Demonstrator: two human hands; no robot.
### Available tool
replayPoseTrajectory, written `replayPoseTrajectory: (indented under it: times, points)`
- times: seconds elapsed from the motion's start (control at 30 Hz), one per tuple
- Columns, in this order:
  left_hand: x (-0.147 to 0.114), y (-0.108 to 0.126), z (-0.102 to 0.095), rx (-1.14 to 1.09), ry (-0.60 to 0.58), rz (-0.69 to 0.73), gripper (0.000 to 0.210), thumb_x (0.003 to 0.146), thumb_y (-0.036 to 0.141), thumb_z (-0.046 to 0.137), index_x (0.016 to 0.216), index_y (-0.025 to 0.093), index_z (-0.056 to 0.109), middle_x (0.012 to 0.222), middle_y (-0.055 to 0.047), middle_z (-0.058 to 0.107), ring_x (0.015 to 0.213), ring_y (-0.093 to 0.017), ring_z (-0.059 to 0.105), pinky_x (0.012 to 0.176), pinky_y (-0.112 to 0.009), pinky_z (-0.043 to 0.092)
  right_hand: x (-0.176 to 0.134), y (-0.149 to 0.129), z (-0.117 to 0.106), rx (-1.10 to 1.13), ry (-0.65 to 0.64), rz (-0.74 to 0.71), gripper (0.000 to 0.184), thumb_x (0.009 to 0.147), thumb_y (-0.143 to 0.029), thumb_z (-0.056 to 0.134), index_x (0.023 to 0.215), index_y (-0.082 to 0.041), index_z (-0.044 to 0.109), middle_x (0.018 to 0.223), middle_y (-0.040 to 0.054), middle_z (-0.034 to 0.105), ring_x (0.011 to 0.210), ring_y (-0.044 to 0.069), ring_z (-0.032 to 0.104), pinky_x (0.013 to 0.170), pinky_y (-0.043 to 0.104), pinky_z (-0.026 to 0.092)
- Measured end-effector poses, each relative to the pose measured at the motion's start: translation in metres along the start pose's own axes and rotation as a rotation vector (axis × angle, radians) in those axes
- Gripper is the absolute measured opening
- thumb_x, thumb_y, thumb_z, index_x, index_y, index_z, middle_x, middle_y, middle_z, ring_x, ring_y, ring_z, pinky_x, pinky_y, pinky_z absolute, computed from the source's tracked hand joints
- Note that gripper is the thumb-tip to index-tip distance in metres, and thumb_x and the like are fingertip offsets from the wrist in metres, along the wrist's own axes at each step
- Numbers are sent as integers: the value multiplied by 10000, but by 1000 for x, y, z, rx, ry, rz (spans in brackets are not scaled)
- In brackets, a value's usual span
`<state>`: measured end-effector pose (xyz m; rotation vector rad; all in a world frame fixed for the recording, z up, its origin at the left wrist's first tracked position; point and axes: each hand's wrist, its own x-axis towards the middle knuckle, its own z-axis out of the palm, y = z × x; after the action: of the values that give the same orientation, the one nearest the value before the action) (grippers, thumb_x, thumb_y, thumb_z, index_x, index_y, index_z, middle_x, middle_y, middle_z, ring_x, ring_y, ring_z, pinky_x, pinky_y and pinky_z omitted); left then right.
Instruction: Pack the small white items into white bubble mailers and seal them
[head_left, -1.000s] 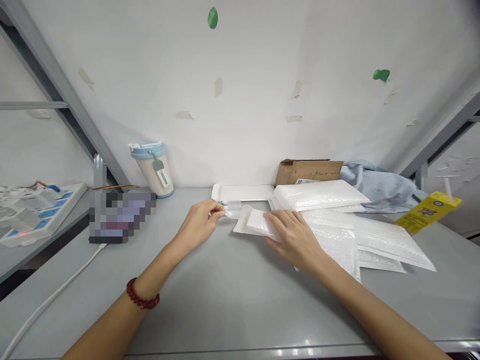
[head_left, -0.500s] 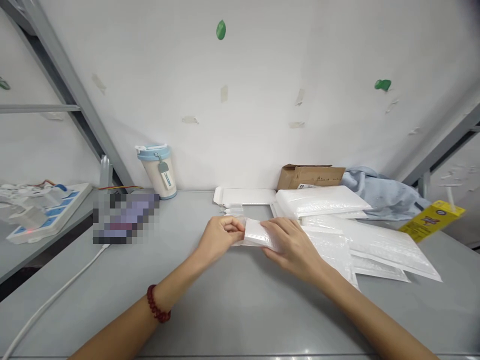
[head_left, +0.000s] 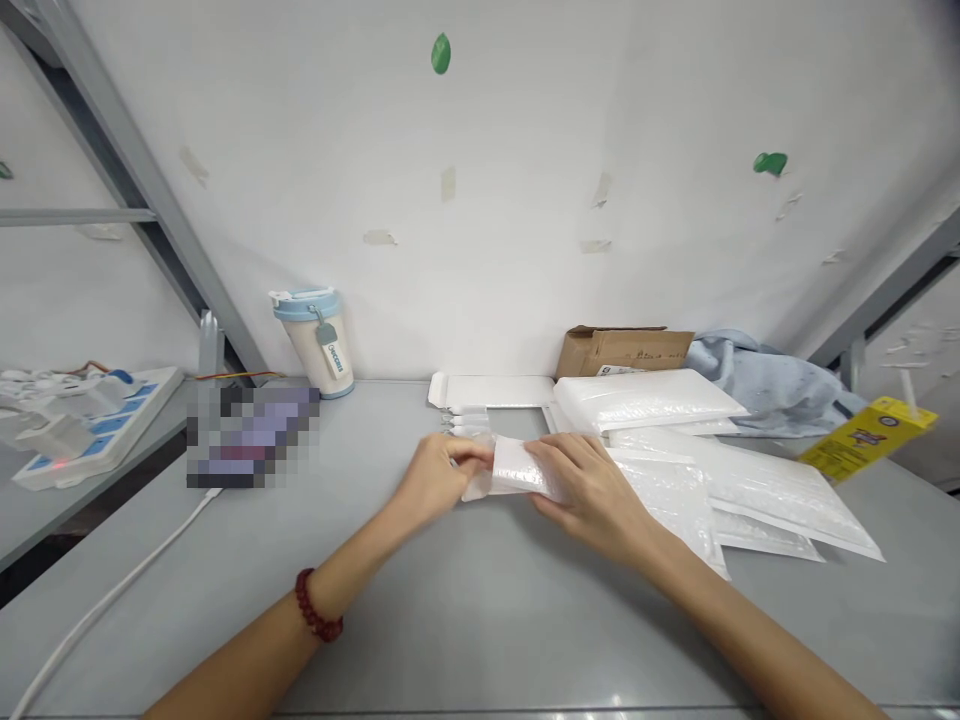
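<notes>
A small white bubble mailer is held between my two hands, just above or on the grey table; I cannot tell which. My right hand wraps its right part, thumb below and fingers over the top. At the mailer's left end, my left hand pinches with thumb and forefinger near the open flap. Some of the mailer is hidden by my fingers. Several small white tubes lie just behind it, beside a flat white box.
Several bubble mailers are piled on the right, before a cardboard box and blue cloth. A yellow drink carton leans farther right. On the left stand a tumbler, a blurred-out phone with a cable, and a power strip.
The left fingers have shifted along the mailer's left end, and more of the flap shows below them. My right hand keeps its hold, slightly farther right.
</notes>
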<state>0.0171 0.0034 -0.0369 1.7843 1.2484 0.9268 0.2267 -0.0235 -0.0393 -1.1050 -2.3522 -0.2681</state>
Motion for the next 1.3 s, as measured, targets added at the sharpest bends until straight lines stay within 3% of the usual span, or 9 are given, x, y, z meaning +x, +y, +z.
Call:
replayPoseTrajectory:
  times: [0.13, 0.23, 0.4, 0.57, 0.67, 0.83, 0.97, 1.3]
  points:
    - [14, -15, -25, 193, 267, -60, 216, 719, 243, 503, 760, 186, 708, 795, -32, 714, 753, -198, 622, 669, -280, 458, 1, 4, -2, -52, 45, -9, 393, 776, -206, 572, 1152, -179, 464, 1045, 93, 587, 946, 241, 523, 784, 384, 412]
    - [24, -33, -36, 365, 315, -68, 251, 730, 275, 500, 835, 184, 710, 801, -45, 703, 706, -197, 589, 678, -306, 449, 2, 6, -4, -80, 78, -9, 377, 785, -214, 567, 1145, -168, 465, 1032, 102, 586, 944, 245, 524, 784, 382, 407]
    - [32, -49, -36, 369, 253, -78, 247, 725, 333, 536, 836, 186, 701, 867, -56, 698, 801, -214, 576, 754, -328, 432, 3, 9, -5, -100, 109, 1, 362, 798, -241, 556, 1142, -175, 464, 1026, 103, 584, 940, 239, 529, 778, 374, 406]
    - [33, -48, -31, 308, 193, -89, 197, 696, 340, 566, 722, 184, 683, 784, -47, 685, 769, -212, 572, 702, -320, 421, 3, 8, -5, -94, 110, 10, 364, 798, -246, 551, 1145, -180, 462, 1037, 106, 582, 945, 244, 530, 780, 383, 408]
    - [31, -43, -37, 232, 153, -99, 211, 680, 354, 580, 672, 160, 664, 708, -44, 668, 698, -187, 567, 656, -295, 420, 3, 9, -5, -93, 108, 30, 366, 798, -247, 552, 1147, -183, 464, 1045, 108, 579, 951, 251, 531, 784, 391, 406]
    - [27, -31, -57, -28, 152, -148, 264, 663, 402, 619, 735, 152, 663, 764, -49, 653, 638, -138, 520, 571, -245, 379, 4, 11, -4, -102, 107, 51, 369, 810, -256, 529, 1169, -203, 460, 1053, 110, 578, 965, 259, 535, 796, 406, 400]
    - [24, -22, -63, -212, -10, -147, 233, 642, 376, 658, 701, 151, 647, 708, -29, 601, 579, -103, 458, 562, -234, 368, 3, 11, -3, -120, 110, 59, 367, 805, -254, 531, 1160, -189, 465, 1047, 107, 579, 958, 249, 532, 794, 400, 407]
    - [19, -16, -45, -118, -156, -135, 219, 669, 367, 633, 720, 156, 666, 743, -45, 619, 690, -155, 527, 589, -254, 390, 3, 5, -4, -69, 100, 9, 386, 793, -248, 543, 1168, -191, 474, 1041, 105, 583, 957, 243, 532, 786, 386, 411]
